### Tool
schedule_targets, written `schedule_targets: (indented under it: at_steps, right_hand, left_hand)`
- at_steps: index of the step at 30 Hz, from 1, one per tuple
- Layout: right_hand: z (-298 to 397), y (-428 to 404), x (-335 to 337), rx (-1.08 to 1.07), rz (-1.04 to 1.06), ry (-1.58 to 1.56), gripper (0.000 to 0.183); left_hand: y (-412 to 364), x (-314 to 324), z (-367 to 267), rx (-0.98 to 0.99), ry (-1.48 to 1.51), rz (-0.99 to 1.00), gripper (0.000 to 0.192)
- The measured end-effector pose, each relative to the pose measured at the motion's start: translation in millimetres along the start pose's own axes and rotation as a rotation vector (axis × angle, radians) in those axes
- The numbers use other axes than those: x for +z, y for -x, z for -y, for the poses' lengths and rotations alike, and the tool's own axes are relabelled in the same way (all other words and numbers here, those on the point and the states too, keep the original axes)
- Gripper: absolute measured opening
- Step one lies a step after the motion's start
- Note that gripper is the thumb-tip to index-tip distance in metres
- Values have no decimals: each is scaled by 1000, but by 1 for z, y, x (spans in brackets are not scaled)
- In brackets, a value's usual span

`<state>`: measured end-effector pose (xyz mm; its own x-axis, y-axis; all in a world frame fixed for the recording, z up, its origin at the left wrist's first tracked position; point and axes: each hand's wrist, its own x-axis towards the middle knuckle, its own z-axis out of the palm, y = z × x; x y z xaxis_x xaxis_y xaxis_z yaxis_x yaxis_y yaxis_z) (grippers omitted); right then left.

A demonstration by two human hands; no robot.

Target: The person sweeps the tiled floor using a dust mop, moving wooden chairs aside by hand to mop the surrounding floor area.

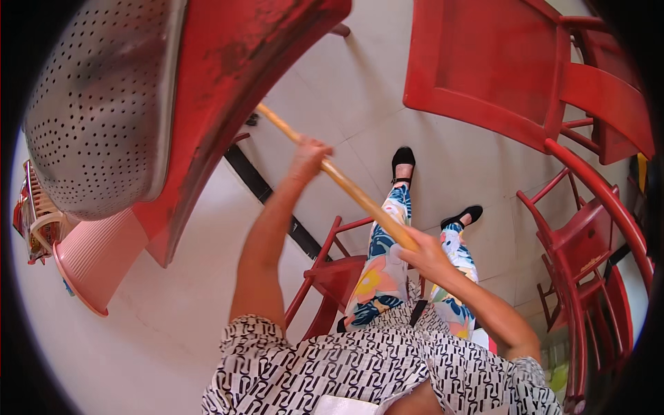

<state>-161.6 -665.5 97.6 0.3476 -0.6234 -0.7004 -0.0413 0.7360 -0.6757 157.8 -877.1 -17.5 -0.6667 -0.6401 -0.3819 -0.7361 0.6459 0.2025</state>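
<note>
A long yellowish wooden pole (358, 194) runs slantwise across my front. My left hand (308, 158) is closed around its middle part, and my right hand (423, 252) grips it close to its thick near end. The far part of the pole passes beneath the edge of a red table (207, 104), so its other end is hidden; a small dark object (252, 120) shows beside it there.
A perforated metal colander (104, 119) rests on the table. Left of me are a pink ribbed plastic bin (101, 259) and a beige rack (44, 199). Red wooden chairs (493, 62) stand ahead and to the right, another red chair (340, 280) by my left leg. Pale tiles (358, 124) form the floor.
</note>
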Motion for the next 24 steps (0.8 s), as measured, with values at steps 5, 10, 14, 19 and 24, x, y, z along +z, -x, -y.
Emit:
schedule_targets:
  at_steps: [5, 10, 14, 19, 24]
  right_hand:
    - [25, -78, 44, -237, -72, -50, 42]
    - [-12, -30, -13, -216, -31, -97, 42]
    - [-33, 85, -68, 7, -57, -163, 43]
    - [-25, 284, -103, 385, -232, -119, 48]
    - [-15, 342, -74, 545, -358, -305, 49]
  left_hand:
    - [3, -34, 69, -229, -227, 41, 16]
    - [-16, 5, 14, -83, -288, 157, 18]
    - [-23, 21, -115, 14, -54, 282, 11]
    - [0, 7, -303, 297, 243, 241, 11]
    - [20, -37, -345, 408, 366, 342, 29]
